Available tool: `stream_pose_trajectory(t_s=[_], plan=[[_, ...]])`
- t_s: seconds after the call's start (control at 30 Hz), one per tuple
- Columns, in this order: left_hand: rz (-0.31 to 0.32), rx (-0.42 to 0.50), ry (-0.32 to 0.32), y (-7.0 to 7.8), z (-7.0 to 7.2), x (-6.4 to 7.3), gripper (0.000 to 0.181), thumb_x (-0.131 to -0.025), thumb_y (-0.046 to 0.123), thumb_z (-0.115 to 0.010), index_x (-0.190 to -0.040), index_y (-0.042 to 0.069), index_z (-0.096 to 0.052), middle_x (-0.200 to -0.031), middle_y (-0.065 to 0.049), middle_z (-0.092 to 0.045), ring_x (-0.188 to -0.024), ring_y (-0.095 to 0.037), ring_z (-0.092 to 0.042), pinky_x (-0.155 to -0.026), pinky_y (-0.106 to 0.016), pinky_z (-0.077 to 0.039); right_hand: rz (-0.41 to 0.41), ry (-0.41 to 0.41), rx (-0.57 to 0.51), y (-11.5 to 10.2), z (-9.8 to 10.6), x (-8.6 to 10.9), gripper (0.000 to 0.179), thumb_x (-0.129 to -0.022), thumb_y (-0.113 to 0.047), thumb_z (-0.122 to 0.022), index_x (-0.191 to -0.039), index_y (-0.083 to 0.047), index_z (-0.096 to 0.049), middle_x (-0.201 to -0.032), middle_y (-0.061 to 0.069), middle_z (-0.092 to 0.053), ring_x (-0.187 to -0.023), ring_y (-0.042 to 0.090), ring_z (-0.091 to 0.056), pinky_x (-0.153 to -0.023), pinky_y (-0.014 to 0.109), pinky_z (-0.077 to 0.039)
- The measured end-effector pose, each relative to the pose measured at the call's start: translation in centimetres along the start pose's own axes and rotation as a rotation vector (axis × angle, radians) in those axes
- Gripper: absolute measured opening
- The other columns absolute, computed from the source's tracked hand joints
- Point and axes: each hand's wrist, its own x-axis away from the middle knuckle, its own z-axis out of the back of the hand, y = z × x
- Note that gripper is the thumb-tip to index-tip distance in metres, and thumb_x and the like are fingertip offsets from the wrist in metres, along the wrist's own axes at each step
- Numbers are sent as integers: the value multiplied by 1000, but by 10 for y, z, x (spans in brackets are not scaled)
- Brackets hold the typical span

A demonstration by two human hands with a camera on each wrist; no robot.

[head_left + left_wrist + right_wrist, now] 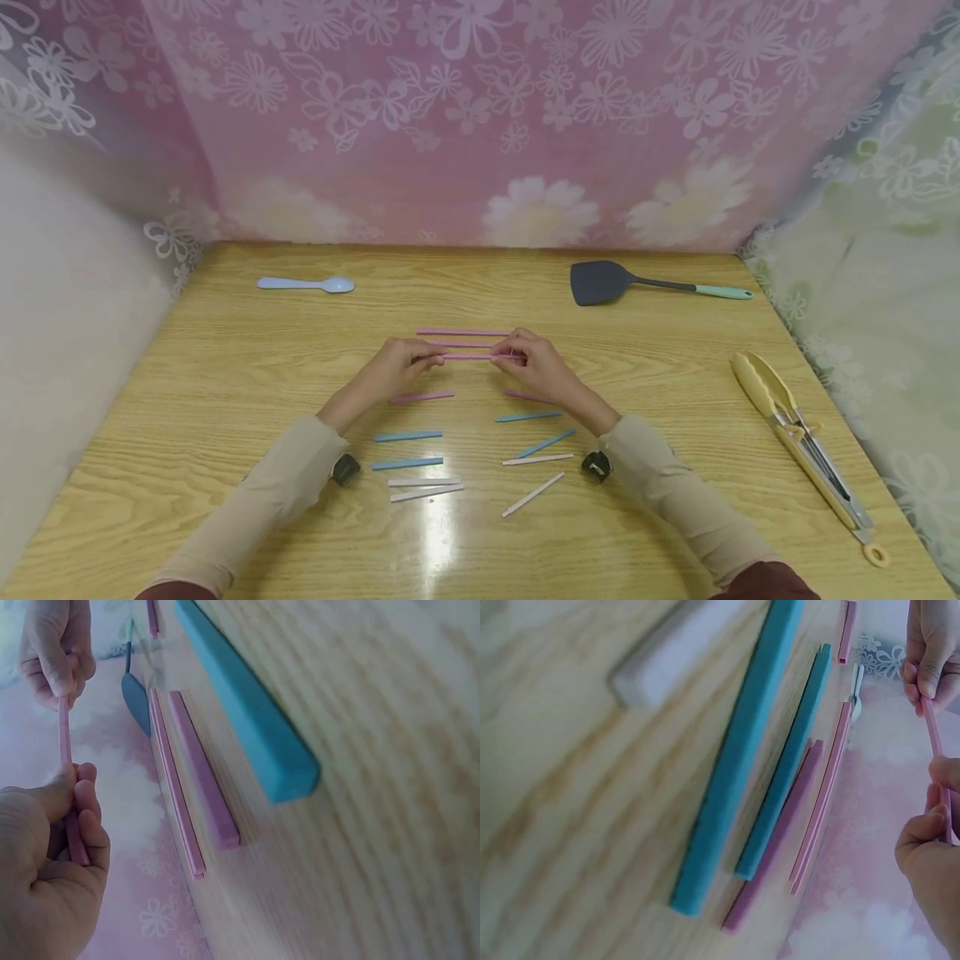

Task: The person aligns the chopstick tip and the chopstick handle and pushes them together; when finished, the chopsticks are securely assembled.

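Both hands are raised over the middle of the table, joined by a slim pink chopstick (468, 357). My left hand (397, 362) pinches its left end between thumb and fingers, and my right hand (536, 358) pinches the right end. In the left wrist view the chopstick (64, 735) runs straight from hand to hand; fingers cover parts of it. Two long pink chopsticks (465, 332) lie just behind the hands. Under the wrists lie a short pink piece (423, 397) at left and another pink piece (525, 396) at right, partly hidden by the right arm.
Nearer me lie blue pieces (408, 436) and white pieces (424, 482) at left, with more blue pieces (529, 417) and white pieces (533, 494) at right. A pale blue spoon (300, 284), a dark spatula (600, 283) and yellow tongs (802, 442) lie around the edges.
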Motion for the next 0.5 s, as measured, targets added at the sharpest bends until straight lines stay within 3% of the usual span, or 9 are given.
stream_pose_trajectory(t_s=[0.27,0.5], plan=[[-19,22,28,0,2,1,22,-91,0,-59,-109,-11,-65,-96,-22,-70,-73,-28,-67,-58,-21,-53,99,67,1,-3,-4,0,11,-86,-3,-68,-94,4,-70,-82,7,-55,-63,7,-39,-54,19,-35],[-33,-3,7,-2,1,0,23,-92,2,-58,-110,-10,-65,-98,-21,-70,-80,-28,-68,-64,-22,-55,115,30,32,-3,0,-1,10,-87,-1,-67,-95,4,-70,-82,8,-57,-62,7,-41,-54,19,-38]])
